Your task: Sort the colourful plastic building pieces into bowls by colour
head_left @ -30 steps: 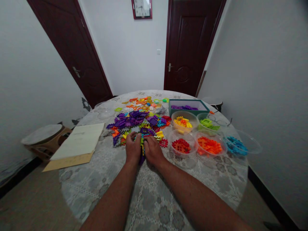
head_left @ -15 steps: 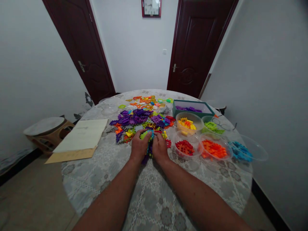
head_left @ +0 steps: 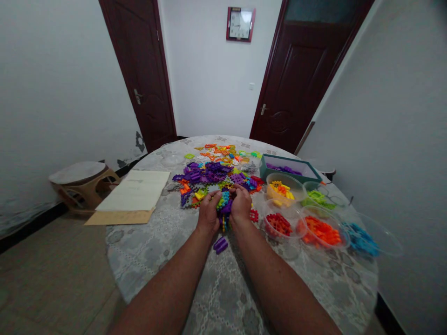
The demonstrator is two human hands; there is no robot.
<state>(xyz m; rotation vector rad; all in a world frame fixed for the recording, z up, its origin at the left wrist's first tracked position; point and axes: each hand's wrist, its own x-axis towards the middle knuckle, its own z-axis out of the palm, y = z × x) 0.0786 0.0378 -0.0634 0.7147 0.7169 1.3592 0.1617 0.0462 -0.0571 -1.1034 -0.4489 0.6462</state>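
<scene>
1. Toy build (head_left: 224,199), in blue, green, yellow and purple, sat between both hands at the near edge of the loose heap (head_left: 206,174); it was gripped from two sides, presumably to keep it steady.
2. Left hand (head_left: 208,213): partly closed, fingers curled, clamped on the build's left side with the thumb toward its near face.
3. Right hand (head_left: 241,204): also partly closed, bent round the right side of the same build. Its fingertips were dim and mostly hidden, so I couldn't tell whether it pinched a separate small piece too.
4. Purple block (head_left: 222,248) lay on the table (head_left: 157,253) between the forearms, just below the build, touched by neither hand; probably set close for easy reach.
5. Yellow pieces (head_left: 281,188), red pieces (head_left: 278,224), orange pieces (head_left: 321,231) and green pieces (head_left: 318,199) sat in clear bowls to the right, blue pieces (head_left: 362,238) beyond; likely split by colour for quick picking.
6. Box (head_left: 264,168) behind the bowls held more purple pieces.
7. White paper (head_left: 136,190) lay flat at the left, likely to stay out of the hands' way.
</scene>
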